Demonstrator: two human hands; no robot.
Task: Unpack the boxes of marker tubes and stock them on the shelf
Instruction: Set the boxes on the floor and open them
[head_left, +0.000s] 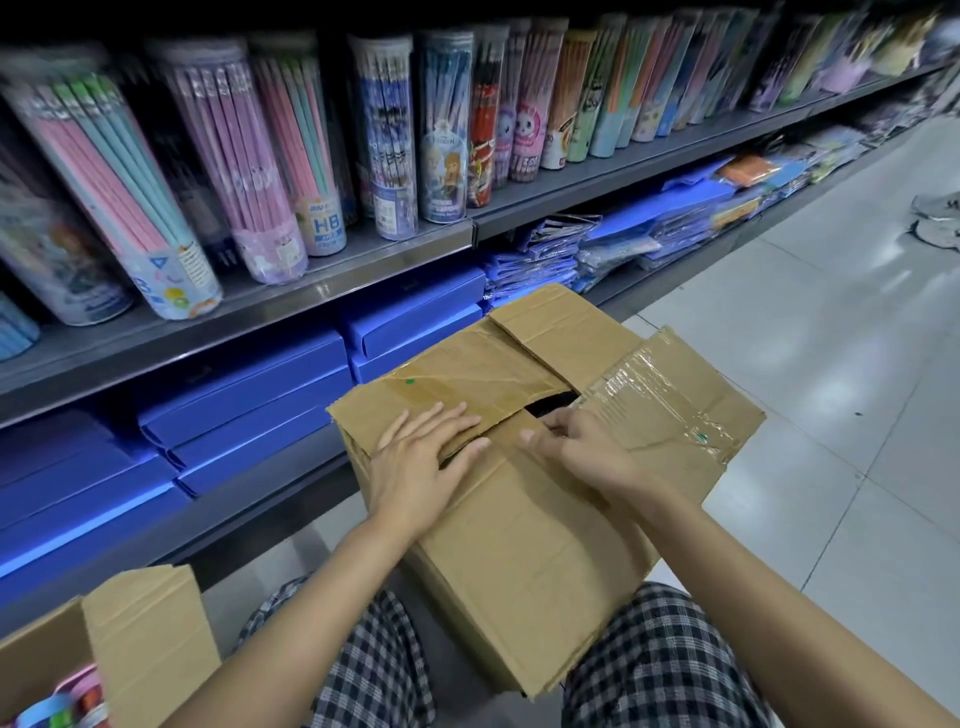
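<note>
Head view: one box between checked knees, touching the lower shelf edge. Left hand flat, fingers spread, on the near-left flap. Right hand pinching the taped flap's edge beside a dark gap. Second box lower left, open. Tubes line the upper shelf. Bare floor lies right.

Beyond the fingers, a grey upper shelf carries upright clear tubes of pencils. Below it, a lower shelf holds stacked blue boxes. The tiled floor bears the cardboard box under the fingers.
</note>
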